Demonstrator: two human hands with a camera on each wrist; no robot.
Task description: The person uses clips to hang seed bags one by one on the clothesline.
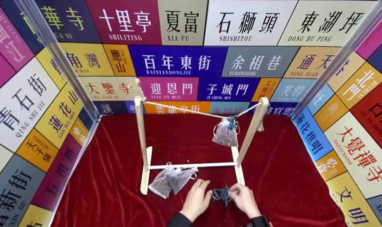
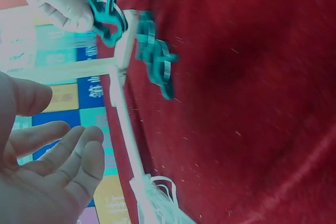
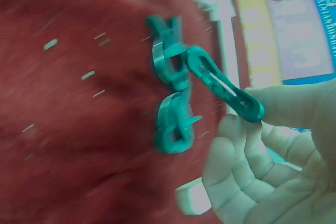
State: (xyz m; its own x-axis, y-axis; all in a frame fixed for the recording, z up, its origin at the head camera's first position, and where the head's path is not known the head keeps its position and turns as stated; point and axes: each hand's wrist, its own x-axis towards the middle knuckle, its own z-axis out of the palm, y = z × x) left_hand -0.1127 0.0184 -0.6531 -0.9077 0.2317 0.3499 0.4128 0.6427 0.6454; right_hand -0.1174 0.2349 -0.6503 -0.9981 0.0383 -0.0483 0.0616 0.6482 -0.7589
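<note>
My right hand [image 1: 243, 197] pinches one end of a dark green clothes peg [image 3: 226, 85] between thumb and fingers. Beside it, more green pegs [image 3: 176, 124] lie on the red cloth, close in front of the wooden stand's right foot. My left hand [image 1: 197, 197] is just left of the pegs, palm toward them, its fingers loosely bent and holding nothing. On the stand's rope [image 1: 191, 110], a white mesh bag [image 1: 225, 135] with brownish contents hangs from a green peg [image 1: 232, 122]. Two similar bags [image 1: 179, 181] lie on the cloth, left of my left hand.
The wooden stand [image 1: 252, 130] rises in front of my hands, with two posts and a low crossbar [image 1: 194, 165]. Red velvet cloth [image 1: 105, 176] covers the table. Panels with place names [image 1: 178, 61] wall in the back and both sides.
</note>
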